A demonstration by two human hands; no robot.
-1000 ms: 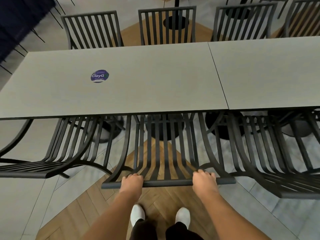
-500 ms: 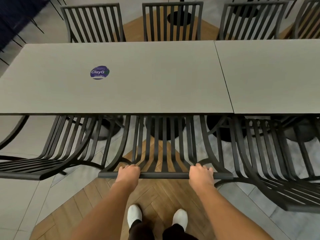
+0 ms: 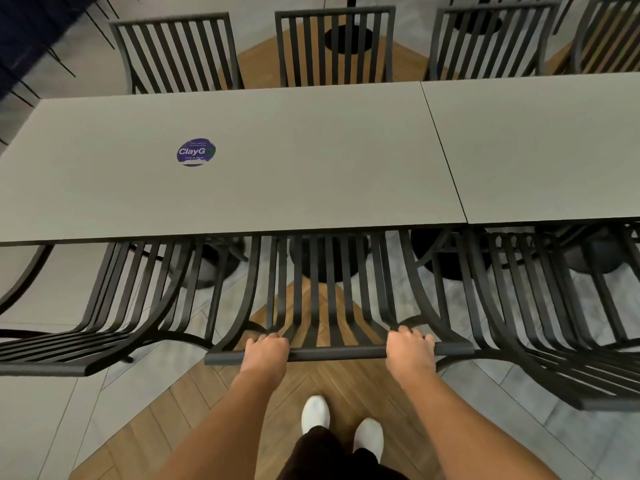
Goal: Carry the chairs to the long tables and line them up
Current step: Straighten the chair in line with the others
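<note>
We find both hands closed over the top rail of the middle chair [image 3: 332, 306]: the left hand [image 3: 266, 351] grips the rail left of centre, and the right hand [image 3: 410, 349] grips it right of centre, fingers curled over the far edge in each case. The rail's long axis runs left to right across the lower centre of the frame, parallel to the table edge. The chair faces away from us, its slatted back rising toward us and its seat tucked under the near edge of the left table [image 3: 242, 174].

We note a second slatted chair [image 3: 104, 323] to the lower left and a third [image 3: 540, 323] to the lower right, both likewise pushed under the near edge. Three further chairs [image 3: 332, 46] stand along the far side at the top of the frame.

The left table abuts a second grey table [image 3: 540, 143] at a seam in the upper right. A round blue sticker [image 3: 196, 152] reading "ClayG" lies on the left table. The floor [image 3: 194, 410] combines wood herringbone with pale grey tile. White shoes [image 3: 315, 412] show at the bottom centre.
</note>
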